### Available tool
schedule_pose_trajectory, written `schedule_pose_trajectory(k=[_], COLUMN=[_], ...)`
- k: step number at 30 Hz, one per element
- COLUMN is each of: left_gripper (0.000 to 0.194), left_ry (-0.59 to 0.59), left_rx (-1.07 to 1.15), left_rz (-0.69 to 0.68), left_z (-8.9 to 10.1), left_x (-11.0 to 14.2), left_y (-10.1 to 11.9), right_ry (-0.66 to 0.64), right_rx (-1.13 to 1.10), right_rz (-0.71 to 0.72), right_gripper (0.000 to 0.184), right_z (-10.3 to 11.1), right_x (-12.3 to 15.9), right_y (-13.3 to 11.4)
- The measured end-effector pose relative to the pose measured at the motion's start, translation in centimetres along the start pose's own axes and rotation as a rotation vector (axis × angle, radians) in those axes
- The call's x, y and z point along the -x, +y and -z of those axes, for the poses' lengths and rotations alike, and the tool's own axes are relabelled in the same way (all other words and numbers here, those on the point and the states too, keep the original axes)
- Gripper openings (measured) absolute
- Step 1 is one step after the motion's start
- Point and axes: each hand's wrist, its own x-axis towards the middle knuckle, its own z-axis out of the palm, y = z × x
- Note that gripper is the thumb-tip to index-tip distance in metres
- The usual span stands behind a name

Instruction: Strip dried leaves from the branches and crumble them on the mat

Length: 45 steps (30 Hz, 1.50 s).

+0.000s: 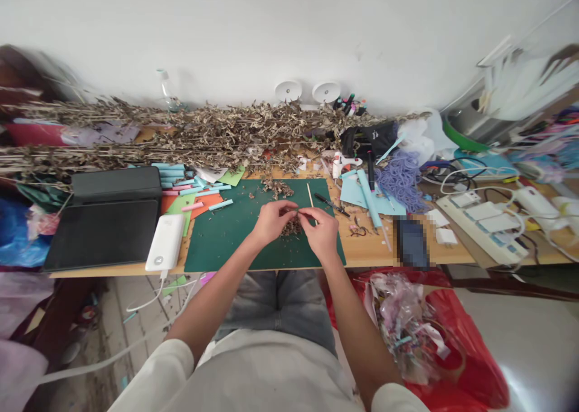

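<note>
Over a green cutting mat (217, 237), my left hand (274, 221) and my right hand (320, 228) meet at the fingertips. Both are closed in a pinch. A tiny brown speck shows between them, too small to name for sure. Right under the fingers lies a pile of crumbled dried leaves (291, 226), partly covered by my hands. Beyond it, near the mat's far edge, is a smaller heap of dried leaves (277, 187). A thin pale stick (310, 195) and a black pen (326, 202) rest to the right of that heap.
Long bundles of dried stalks (217, 131) span the back of the table. A black tablet case (106, 231) and white power bank (165, 243) lie left. Rightward are a glue gun (346, 163), purple yarn (402, 180), a blurred phone (412, 243) and a power strip (484, 228).
</note>
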Motion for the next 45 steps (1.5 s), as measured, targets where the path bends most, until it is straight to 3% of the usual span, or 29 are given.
schedule_pose_trajectory(k=[10,15,20,25,28,31,35,39,45], left_gripper=[0.013,0.014,0.016,0.015,0.014,0.012,0.018,0.009,0.015], left_ry=[0.123,0.128,0.047,0.088,0.139,0.157,0.182,0.217,0.125], left_rx=[-0.300,-0.072,0.164,0.272,0.203,0.002,-0.170,0.049,0.390], left_rz=[-0.169,-0.037,-0.032,0.023,0.065,-0.023,-0.104,0.029,0.153], left_z=[0.0,0.3,0.3,-0.5,-0.9,-1.0,-1.0,-0.8,-0.7], left_x=[0.7,0.6,0.4,0.5,0.8,1.3,1.4,1.1,0.8], left_y=[-0.1,-1.2,-1.6,-1.1,-0.4,0.0,-0.3,-1.2,-0.8], right_ry=[0.091,-0.073,-0.039,0.005,0.040,0.028,0.064,-0.007,-0.040], right_rx=[0.252,0.274,-0.008,-0.118,-0.075,0.007,0.290,0.333,0.059], right_rz=[0.073,0.038,-0.076,-0.133,-0.139,-0.090,0.016,-0.006,0.032], right_gripper=[0.016,0.024,0.026,0.021,0.018,0.016,0.021,0.022,0.025], right_z=[-1.7,-0.8,-0.5,-1.0,-1.1,-1.2,-1.3,-1.2,-0.9], right_x=[0.6,0.8,0.8,0.6,0.6,0.7,0.6,0.6,0.7], right_y=[2.3,2.7,1.5,0.9,0.7,0.7,1.2,2.0,0.7])
